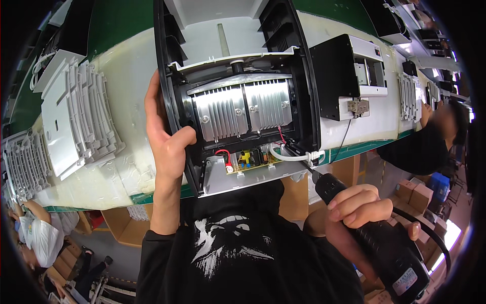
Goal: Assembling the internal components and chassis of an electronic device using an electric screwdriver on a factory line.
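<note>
My left hand grips the left wall of a black appliance housing, thumb folded over its edge. Inside the housing sit two finned silver heatsinks, fastened with screws. Below them a small circuit board with red and black wires lies over a light grey panel. A white power cord is bunched at the housing's near right corner. In my right hand is a black electric screwdriver, its tip up by that corner below the cord; whether it touches a screw is too small to tell.
Stacked white plastic panels stand on the bench at left, with more grey slatted parts farther left. Another black-and-white unit stands at right. Co-workers sit at right and lower left. Cardboard boxes lie beyond the bench.
</note>
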`<state>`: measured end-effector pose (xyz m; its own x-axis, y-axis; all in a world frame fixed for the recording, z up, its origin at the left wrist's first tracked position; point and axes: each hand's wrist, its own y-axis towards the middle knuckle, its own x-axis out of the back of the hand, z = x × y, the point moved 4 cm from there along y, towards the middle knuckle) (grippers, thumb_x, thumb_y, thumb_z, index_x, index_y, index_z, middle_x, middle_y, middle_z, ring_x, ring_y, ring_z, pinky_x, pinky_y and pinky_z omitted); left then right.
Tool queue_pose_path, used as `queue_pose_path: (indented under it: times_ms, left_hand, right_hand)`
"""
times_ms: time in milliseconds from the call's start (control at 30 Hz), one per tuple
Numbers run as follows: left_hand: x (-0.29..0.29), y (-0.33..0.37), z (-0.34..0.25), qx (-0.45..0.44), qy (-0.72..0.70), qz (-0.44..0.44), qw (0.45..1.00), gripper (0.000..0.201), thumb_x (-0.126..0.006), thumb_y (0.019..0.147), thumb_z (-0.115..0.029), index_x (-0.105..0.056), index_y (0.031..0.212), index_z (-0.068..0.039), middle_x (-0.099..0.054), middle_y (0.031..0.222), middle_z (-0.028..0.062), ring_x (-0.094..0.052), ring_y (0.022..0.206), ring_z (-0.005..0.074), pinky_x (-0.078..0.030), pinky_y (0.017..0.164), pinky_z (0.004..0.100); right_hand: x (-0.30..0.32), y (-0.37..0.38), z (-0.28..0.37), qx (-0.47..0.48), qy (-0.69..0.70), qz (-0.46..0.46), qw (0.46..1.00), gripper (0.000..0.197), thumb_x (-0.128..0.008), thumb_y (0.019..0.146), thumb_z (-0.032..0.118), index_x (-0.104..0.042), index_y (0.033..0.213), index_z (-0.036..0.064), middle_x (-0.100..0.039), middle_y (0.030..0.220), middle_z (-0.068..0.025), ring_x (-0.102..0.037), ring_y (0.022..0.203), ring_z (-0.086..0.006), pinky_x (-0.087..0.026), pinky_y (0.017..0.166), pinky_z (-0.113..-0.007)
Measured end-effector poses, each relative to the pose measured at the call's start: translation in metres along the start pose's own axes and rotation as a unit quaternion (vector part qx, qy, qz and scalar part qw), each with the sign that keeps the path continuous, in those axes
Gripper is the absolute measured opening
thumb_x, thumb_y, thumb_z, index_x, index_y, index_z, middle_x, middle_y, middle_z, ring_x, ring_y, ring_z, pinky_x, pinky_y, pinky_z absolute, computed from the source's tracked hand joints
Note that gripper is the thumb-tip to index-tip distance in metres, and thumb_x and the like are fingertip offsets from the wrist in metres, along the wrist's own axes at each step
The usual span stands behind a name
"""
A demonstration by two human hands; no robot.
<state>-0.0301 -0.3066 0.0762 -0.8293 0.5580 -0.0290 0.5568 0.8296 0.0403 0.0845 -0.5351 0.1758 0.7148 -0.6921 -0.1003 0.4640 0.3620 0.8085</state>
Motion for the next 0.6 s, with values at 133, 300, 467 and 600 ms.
queue_pose_path:
  times_ms: [133, 300, 467, 600]
  left_hand:
    - [0.0, 0.0, 0.001, 0.013, -0.008, 0.003, 1.0, 0.089, -0.046, 0.051, -0.002, -0.03, 0.139, 0.003, -0.046, 0.125, 0.0133, -0.047, 0.108, 0.0191, -0.038, 0.089, 0.0207]
    - [0.0, 0.001, 0.003, 0.013, -0.025, -0.006, 1.0, 0.091, -0.046, 0.05, -0.002, -0.03, 0.139, 0.003, -0.045, 0.126, 0.0129, -0.047, 0.109, 0.0191, -0.039, 0.088, 0.0206]
    - [-0.003, 0.0, 0.004, 0.052, -0.052, -0.005, 0.997, 0.092, -0.046, 0.049, -0.002, -0.03, 0.139, 0.002, -0.045, 0.126, 0.0129, -0.047, 0.109, 0.0194, -0.038, 0.09, 0.0206]
    - [0.003, -0.001, 0.005, 0.03, -0.035, -0.011, 0.999, 0.092, -0.046, 0.049, -0.001, -0.029, 0.14, 0.002, -0.045, 0.125, 0.013, -0.048, 0.106, 0.0185, -0.04, 0.084, 0.0191]
  right_hand:
    - [-0.002, 0.006, -0.004, -0.036, 0.023, 0.039, 0.998, 0.089, -0.059, 0.073, 0.067, -0.019, 0.137, 0.02, -0.051, 0.075, -0.0123, -0.053, 0.049, -0.0207, -0.05, 0.043, -0.032]
    - [-0.002, 0.004, -0.009, -0.04, 0.014, 0.034, 0.999, 0.084, -0.05, 0.079, 0.068, -0.024, 0.137, 0.0136, -0.048, 0.072, -0.0088, -0.049, 0.044, -0.0166, -0.047, 0.041, -0.027]
    - [0.007, 0.002, -0.007, -0.058, 0.046, -0.02, 0.997, 0.087, -0.069, 0.07, 0.059, -0.021, 0.131, 0.018, -0.055, 0.075, -0.0163, -0.057, 0.052, -0.0258, -0.052, 0.044, -0.035]
    - [0.0, 0.004, -0.014, -0.05, 0.024, 0.004, 0.998, 0.084, -0.048, 0.079, 0.07, -0.023, 0.137, 0.0135, -0.048, 0.072, -0.0092, -0.048, 0.044, -0.0161, -0.045, 0.041, -0.026]
